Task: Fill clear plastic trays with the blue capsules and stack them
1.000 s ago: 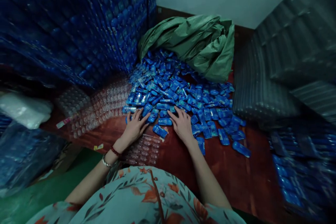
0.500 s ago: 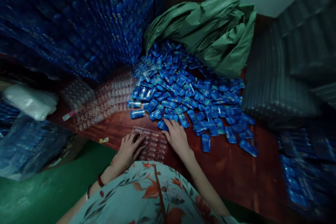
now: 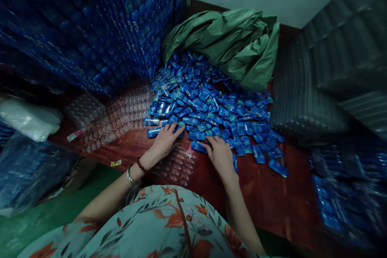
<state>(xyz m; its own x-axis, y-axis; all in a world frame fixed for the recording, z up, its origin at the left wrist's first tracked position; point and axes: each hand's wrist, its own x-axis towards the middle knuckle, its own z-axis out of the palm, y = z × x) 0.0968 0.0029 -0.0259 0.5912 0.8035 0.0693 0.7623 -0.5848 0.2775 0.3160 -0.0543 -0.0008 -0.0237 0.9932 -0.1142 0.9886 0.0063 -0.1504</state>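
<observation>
Small blue bottles [image 3: 193,105] lie in a loose pile on the reddish-brown table. My left hand [image 3: 165,141] reaches onto the pile's front edge, fingers spread over several bottles. A blue bottle [image 3: 197,146] lies between my two hands. Its right end is by the thumb of my right hand [image 3: 220,155], whose fingers are apart over the bottles at the pile's front; any hold there cannot be made out. In front of me, partly under my left hand and wrist, is a clear plastic tray [image 3: 181,165] with rows of moulded hollows.
More clear trays [image 3: 121,115] lie to the left. Tall stacks of blue packs [image 3: 121,28] rise behind them. A green sack [image 3: 229,44] lies behind the pile. Stacked grey trays [image 3: 305,92] and blue packs [image 3: 329,205] stand at the right. A white plastic bundle [image 3: 28,119] sits far left.
My left hand has gone from the clear tray forward to the bottles. My right hand has shifted right and back, and a blue bottle now sits further right beside its thumb. The view has shifted slightly.
</observation>
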